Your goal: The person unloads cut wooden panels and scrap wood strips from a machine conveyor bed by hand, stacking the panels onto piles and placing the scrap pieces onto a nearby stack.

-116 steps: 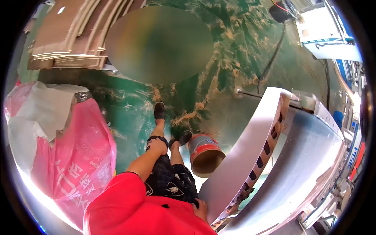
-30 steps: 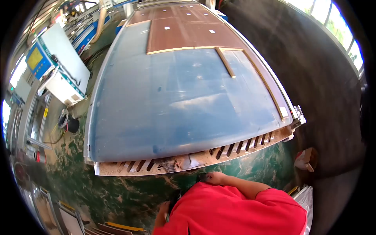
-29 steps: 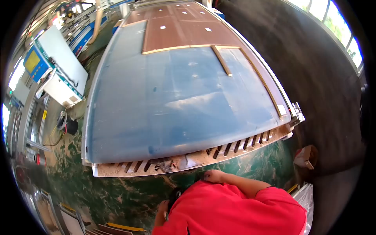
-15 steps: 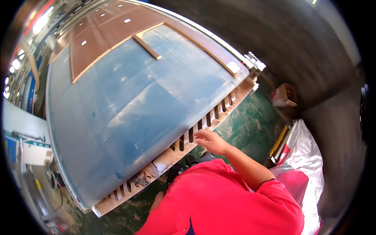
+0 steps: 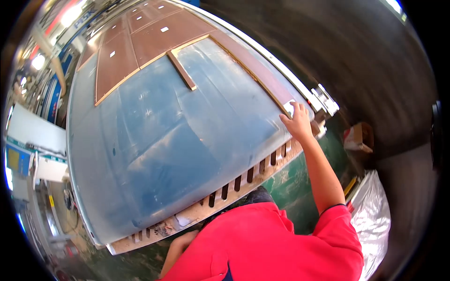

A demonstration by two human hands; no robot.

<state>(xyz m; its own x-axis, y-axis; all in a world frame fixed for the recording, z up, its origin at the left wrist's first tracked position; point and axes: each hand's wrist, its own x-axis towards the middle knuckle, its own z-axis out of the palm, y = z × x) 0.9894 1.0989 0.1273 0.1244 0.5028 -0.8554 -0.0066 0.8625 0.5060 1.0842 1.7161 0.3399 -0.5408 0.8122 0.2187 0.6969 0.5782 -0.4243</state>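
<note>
Panels [image 5: 157,40] lie far back on the table [image 5: 164,173], left of the box [image 5: 360,137].

The head view looks down and forward. The shirt [image 5: 262,239] is close, at six o'clock; the table [image 5: 164,154] recedes toward eleven.

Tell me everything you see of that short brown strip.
The short strip looks like wood-based board: straight, narrow, brown on top, paler at its near end. It lies flat on the blue table, its far end meeting the brown panels; whether they join is unclear. Neither the left hand nor right hand touches it.
</note>
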